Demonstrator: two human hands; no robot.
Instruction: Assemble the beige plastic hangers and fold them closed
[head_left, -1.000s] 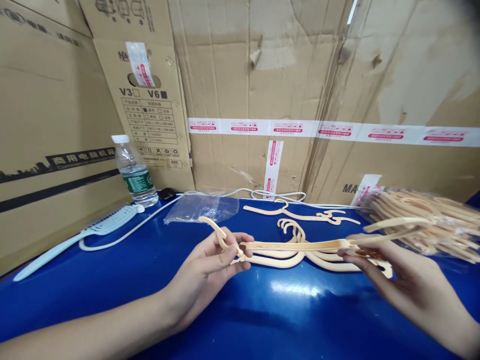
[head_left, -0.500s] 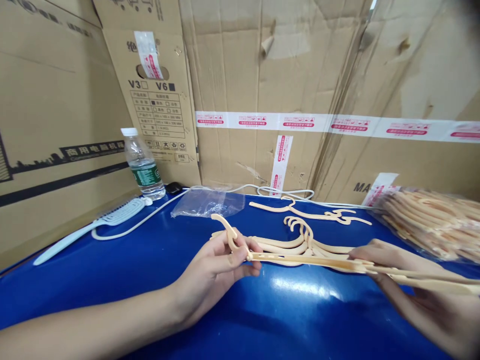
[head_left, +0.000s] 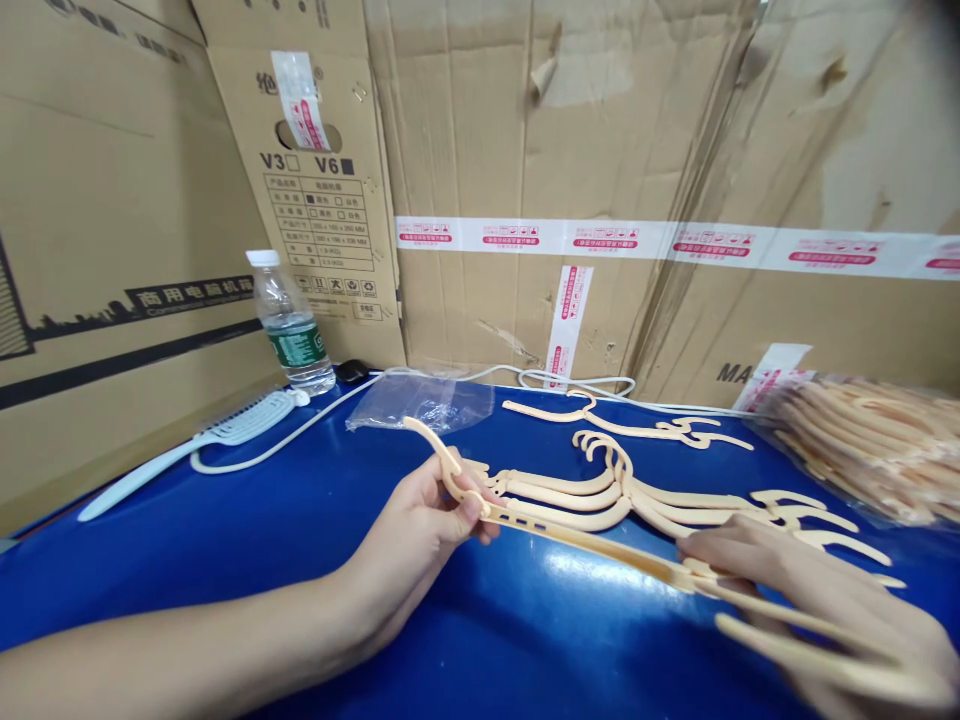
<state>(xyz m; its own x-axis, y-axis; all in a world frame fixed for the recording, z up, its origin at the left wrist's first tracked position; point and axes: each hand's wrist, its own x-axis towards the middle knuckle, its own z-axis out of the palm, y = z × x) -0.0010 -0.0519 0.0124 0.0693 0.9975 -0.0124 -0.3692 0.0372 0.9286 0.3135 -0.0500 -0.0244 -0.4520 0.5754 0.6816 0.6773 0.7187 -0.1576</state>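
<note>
A beige folding clothes hanger (head_left: 592, 545) spans the space between my two hands, seen nearly edge-on. My left hand (head_left: 427, 525) pinches its left end, where a curved arm tip sticks up past the fingers. My right hand (head_left: 817, 600) grips it around the middle part, and blurred beige pieces extend beyond toward the lower right. Just behind lie several matching hangers (head_left: 600, 490), stacked on the blue table with their hooks fanned out. Farther back a single hanger (head_left: 630, 425) lies apart.
A plastic bag full of hangers (head_left: 870, 440) sits at the right. At the back are a clear plastic bag (head_left: 420, 402), a white cable (head_left: 480, 377) and a water bottle (head_left: 294, 330). A light blue hairbrush (head_left: 202, 445) lies left. Cardboard boxes (head_left: 525, 130) wall the table (head_left: 315, 520).
The held hanger has tilted, its right end dropping as my right hand moved down and toward me. My left hand shifted slightly left, and more of the stacked hangers shows.
</note>
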